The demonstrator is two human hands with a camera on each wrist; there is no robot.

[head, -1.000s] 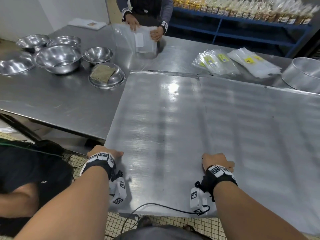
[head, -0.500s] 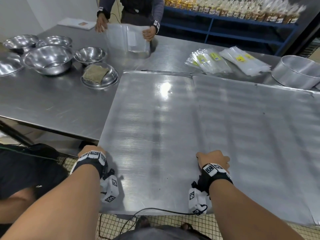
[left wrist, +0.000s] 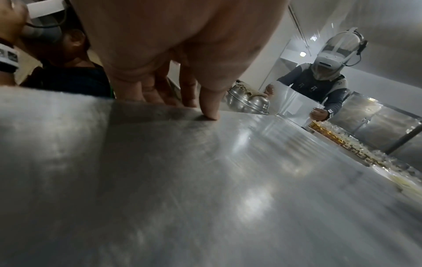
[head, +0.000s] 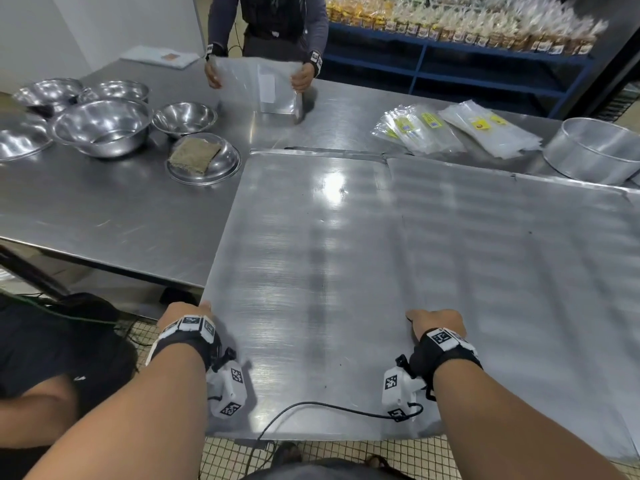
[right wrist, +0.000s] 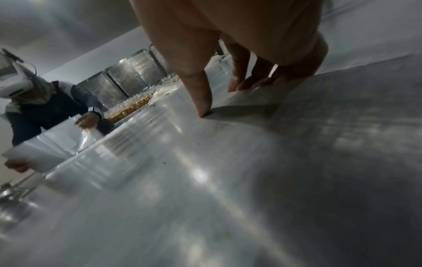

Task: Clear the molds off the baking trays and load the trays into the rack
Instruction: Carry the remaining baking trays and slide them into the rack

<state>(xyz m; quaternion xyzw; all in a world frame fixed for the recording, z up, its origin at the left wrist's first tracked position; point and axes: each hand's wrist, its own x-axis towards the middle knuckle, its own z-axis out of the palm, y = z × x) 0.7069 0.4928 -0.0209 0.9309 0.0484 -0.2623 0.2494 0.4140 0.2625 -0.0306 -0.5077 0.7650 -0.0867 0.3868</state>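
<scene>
While baking tray [head: 311, 271] has barely shifted on table [head: 104, 220] this past second, my left hand [head: 183, 311] keeps pinching tray's left edge, thumb on top; my right hand [head: 434, 322] grips tray's right side likewise. No molds on tray, so rack loading comes next, I judge. Yellow labels on bags [head: 433, 129] beyond tray's far edge are unreadable.

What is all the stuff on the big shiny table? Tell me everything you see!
baking tray: one, silver, front of table, sticking out over the near edge
table: one, grey steel
bowls: several, silver, far left
cloth: one, brownish, in the shallow dish
plastic bags: two piles, clear with yellow labels, far right
round tin: one, silver, right edge
other person: one, dark top, holding a clear bag
left hand: grips the tray's left corner
right hand: grips the tray's near part
</scene>
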